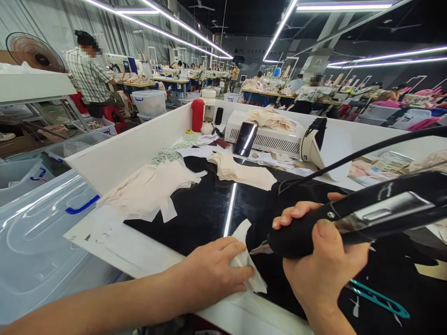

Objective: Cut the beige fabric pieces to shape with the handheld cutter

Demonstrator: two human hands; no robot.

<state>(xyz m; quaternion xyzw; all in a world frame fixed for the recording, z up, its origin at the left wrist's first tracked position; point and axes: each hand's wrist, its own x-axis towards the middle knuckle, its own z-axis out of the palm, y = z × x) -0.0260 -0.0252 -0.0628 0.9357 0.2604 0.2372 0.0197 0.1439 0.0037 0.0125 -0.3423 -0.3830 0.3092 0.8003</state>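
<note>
My right hand [323, 260] grips a black hand-held cutting tool [366, 216] with a metal tip [258, 250] pointing left; a black cable [366, 151] runs off it to the right. My left hand [213, 272] presses flat on a small white fabric piece [244, 270] on the glossy black worktop [206, 209], right beside the tool's tip. A stack of cream fabric pieces [240, 172] and a looser pile of cream pieces [153, 188] lie farther back on the worktop.
White walls [136, 144] box in the bench. A white machine [268, 137], a dark phone [245, 138], a red flask [197, 115] and a cord bundle [174, 150] stand at the back. Teal snips [379, 298] lie at my right. Clear lidded bins [42, 232] sit left. Other people work at distant tables.
</note>
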